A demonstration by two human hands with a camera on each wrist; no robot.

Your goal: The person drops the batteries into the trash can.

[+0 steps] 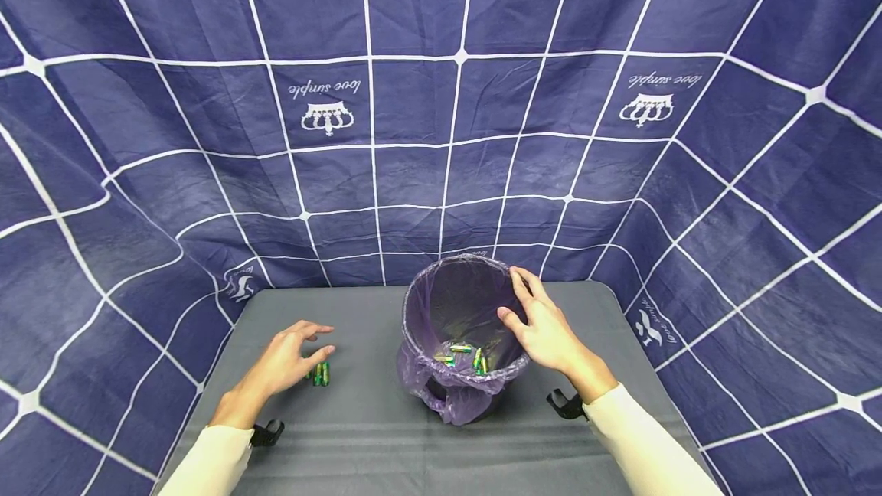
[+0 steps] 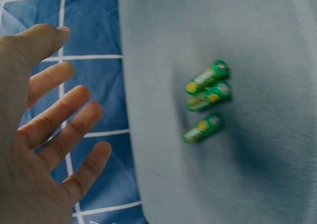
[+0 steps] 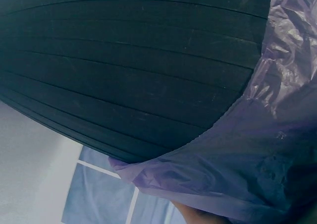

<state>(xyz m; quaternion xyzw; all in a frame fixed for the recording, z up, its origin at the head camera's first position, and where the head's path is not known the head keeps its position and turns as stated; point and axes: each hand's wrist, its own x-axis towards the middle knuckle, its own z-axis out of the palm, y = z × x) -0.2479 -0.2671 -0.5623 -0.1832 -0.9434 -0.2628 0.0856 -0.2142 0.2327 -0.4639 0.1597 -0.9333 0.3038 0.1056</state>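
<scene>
The left hand [image 1: 281, 362], loosely spread and empty, would do best pinching each of the three nearby batteries [image 2: 210, 97] on the tabletop [image 1: 344, 442] by the middle; the right hand [image 1: 547, 335] grips the bin [image 3: 124, 75], thumb inside, ideally steadying it without dragging the purple liner [image 1: 465, 403].

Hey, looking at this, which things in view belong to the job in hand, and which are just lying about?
Apparently part of the job:
three loose green batteries
batteries inside the bin
dark bin and its purple liner
left hand, beside the loose batteries
right hand, at the bin's rim

Just surroundings:
grey table
blue patterned cloth
black wrist straps
</scene>
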